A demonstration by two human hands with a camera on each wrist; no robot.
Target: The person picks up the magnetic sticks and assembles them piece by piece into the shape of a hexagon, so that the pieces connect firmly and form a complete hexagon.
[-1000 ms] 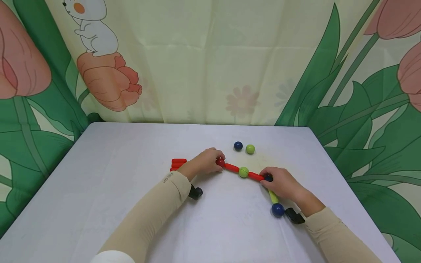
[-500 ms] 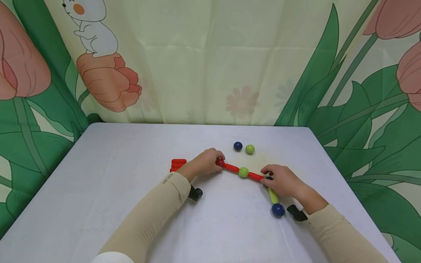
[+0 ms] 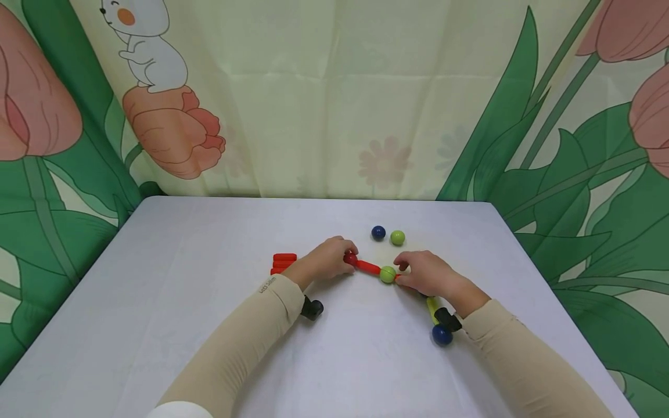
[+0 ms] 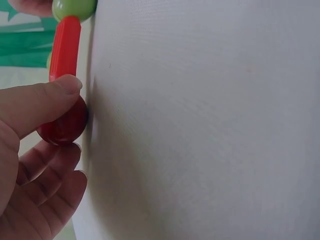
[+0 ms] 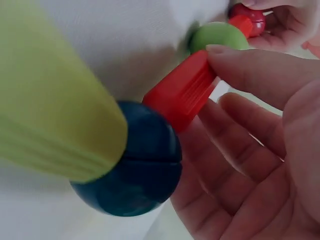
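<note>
A chain of toy balls and rods lies on the table. At its far left end my left hand [image 3: 328, 257] pinches the red ball [image 4: 67, 122] between thumb and fingers. A red rod [image 3: 368, 267] joins that ball to a green ball [image 3: 387, 274]. My right hand [image 3: 431, 274] is around the second red rod [image 5: 181, 92], thumb on its end beside the green ball and fingers behind it. That rod meets a dark blue ball [image 5: 145, 160], from which a yellow-green rod [image 5: 55, 100] leads to another blue ball [image 3: 442, 335].
Behind the chain lie a loose blue ball [image 3: 378, 233] and a loose green ball [image 3: 398, 238]. Several red rods [image 3: 284, 261] are stacked left of my left hand, partly hidden by the forearm. A printed curtain [image 3: 334, 116] hangs behind the white table [image 3: 157, 325].
My right hand has let go of the dark blue ball and shifted left along the chain to the red rod near the green ball. My left hand keeps its hold on the red ball.
</note>
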